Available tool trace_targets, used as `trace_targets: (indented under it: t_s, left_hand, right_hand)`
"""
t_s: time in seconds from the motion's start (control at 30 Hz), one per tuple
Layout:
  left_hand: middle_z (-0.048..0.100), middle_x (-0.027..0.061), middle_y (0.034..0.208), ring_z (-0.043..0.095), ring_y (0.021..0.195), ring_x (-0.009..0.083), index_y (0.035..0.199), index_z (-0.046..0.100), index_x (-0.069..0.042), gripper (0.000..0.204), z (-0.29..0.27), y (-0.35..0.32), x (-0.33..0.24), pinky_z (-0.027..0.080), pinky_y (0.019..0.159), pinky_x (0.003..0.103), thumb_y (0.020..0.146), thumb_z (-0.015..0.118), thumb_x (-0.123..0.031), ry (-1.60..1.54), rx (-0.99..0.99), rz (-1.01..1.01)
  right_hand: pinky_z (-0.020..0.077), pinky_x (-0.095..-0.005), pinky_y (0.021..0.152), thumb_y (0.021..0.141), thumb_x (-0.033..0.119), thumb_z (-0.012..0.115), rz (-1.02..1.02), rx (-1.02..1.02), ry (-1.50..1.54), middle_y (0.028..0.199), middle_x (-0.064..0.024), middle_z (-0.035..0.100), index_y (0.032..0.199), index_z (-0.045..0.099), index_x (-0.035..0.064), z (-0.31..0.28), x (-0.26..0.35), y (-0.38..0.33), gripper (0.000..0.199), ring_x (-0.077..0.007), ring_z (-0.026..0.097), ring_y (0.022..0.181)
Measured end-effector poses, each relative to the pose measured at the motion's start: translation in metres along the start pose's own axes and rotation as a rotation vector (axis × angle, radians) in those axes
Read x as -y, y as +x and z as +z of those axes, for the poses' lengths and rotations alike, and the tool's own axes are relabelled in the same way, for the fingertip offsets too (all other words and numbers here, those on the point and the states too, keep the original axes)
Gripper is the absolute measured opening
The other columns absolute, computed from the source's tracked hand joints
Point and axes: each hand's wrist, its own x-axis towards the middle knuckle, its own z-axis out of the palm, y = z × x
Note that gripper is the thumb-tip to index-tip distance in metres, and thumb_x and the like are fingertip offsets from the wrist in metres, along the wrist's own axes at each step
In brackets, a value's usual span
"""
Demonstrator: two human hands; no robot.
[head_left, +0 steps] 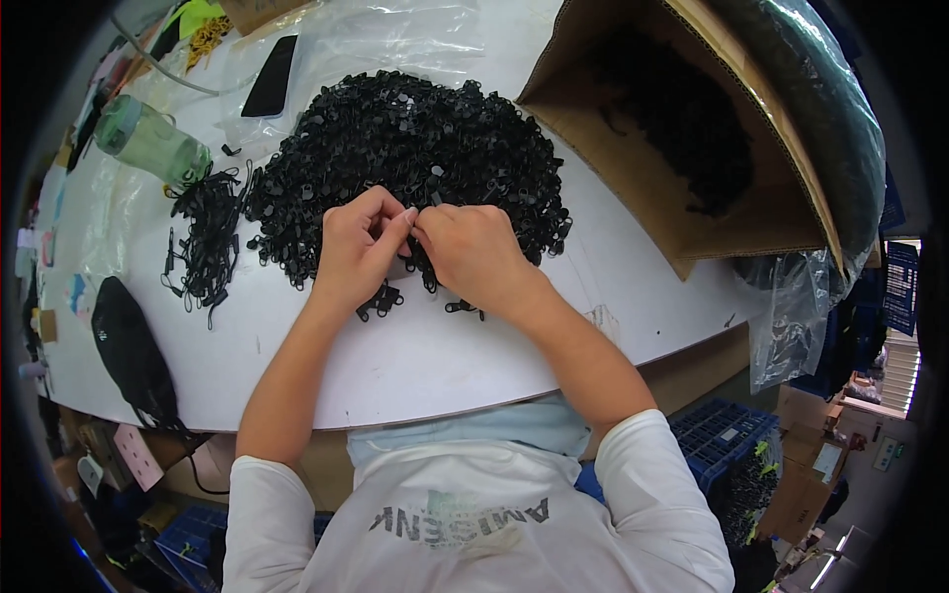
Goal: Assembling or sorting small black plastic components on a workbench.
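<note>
My left hand [358, 245] and my right hand [476, 249] meet over the near edge of a large heap of small black pieces [415, 128] that look like zipper sliders. Thumbs and fingers are pinched together, tip to tip. Whatever lies between them is too small and covered to make out. A few loose black pieces [381, 301] rest on the white table just below my hands. Left of the heap lies a bunch of thin black cord loops [206, 237] with small end tabs, like zipper pulls.
An open cardboard box [643, 212] lies at the right, with a dark mass of black pieces inside. At the left are a green bottle [148, 140], a phone [270, 79] and a black pouch-like item [129, 341]. Clear plastic [415, 35] spreads behind the heap. Blue crates [727, 435] stand below.
</note>
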Motion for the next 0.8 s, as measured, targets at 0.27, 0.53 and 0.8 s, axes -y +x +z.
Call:
trace_targets:
  t_s: [0.27,0.53,0.8]
  left_hand:
    - [0.063,0.0034,0.060,0.059,0.052,0.0064,0.076,0.058,0.001,0.017,0.001,0.000,0.002,0.040,0.046,0.019,0.089,0.062,-0.009,0.015,-0.027,-0.002]
    - [0.062,0.0039,0.059,0.060,0.052,0.0069,0.075,0.058,0.000,0.017,-0.002,0.000,0.004,0.041,0.046,0.021,0.088,0.062,-0.010,-0.024,-0.009,-0.038]
    - [0.063,0.0059,0.061,0.061,0.052,0.0093,0.075,0.057,0.001,0.017,-0.005,-0.002,-0.002,0.042,0.046,0.022,0.088,0.061,-0.009,0.031,0.043,0.048]
  right_hand:
    - [0.0475,-0.0382,0.051,0.085,0.011,0.063,0.053,-0.017,0.049,0.065,-0.0091,0.057,0.075,0.057,0.0041,0.000,0.001,0.002,0.014,-0.0276,0.059,0.057]
    - [0.0476,-0.0382,0.054,0.082,0.007,0.063,0.007,0.011,0.007,0.068,-0.0093,0.053,0.075,0.057,0.0042,-0.002,0.004,0.001,0.010,-0.0287,0.058,0.060]
    - [0.0477,-0.0386,0.056,0.083,0.009,0.063,0.048,-0.001,0.046,0.070,-0.0094,0.054,0.076,0.058,0.0031,0.000,0.006,0.001,0.010,-0.0286,0.058,0.062]
